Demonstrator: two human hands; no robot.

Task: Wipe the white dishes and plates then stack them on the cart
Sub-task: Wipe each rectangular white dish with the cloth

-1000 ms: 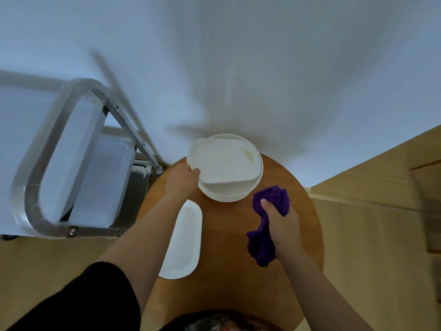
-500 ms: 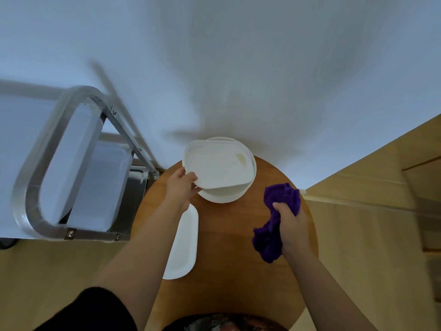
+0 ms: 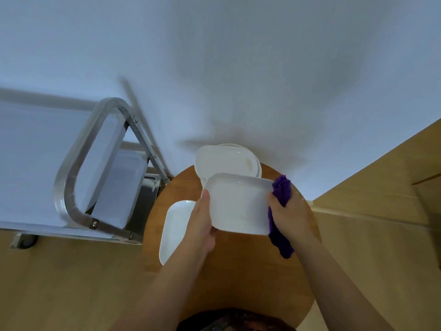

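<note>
Round wooden tabletop (image 3: 238, 271): rectangular plate (image 3: 238, 204) raised in left hand (image 3: 200, 225) grip, right hand (image 3: 288, 213) clutching purple cloth (image 3: 281, 189) at its far edge; wiping starting, stack (image 3: 226, 161) beyond, dish (image 3: 175, 225) beside, cart (image 3: 78, 168) seemingly unloaded.

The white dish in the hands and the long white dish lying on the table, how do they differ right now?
The held dish is gripped by the left hand at one end, with the right hand and purple cloth at the other; the long dish lies untouched on the wooden table. The held dish looks broader, the long dish narrower. The left arm partly hides the long dish; the held dish shows almost whole. Both are white with rounded corners.
</note>
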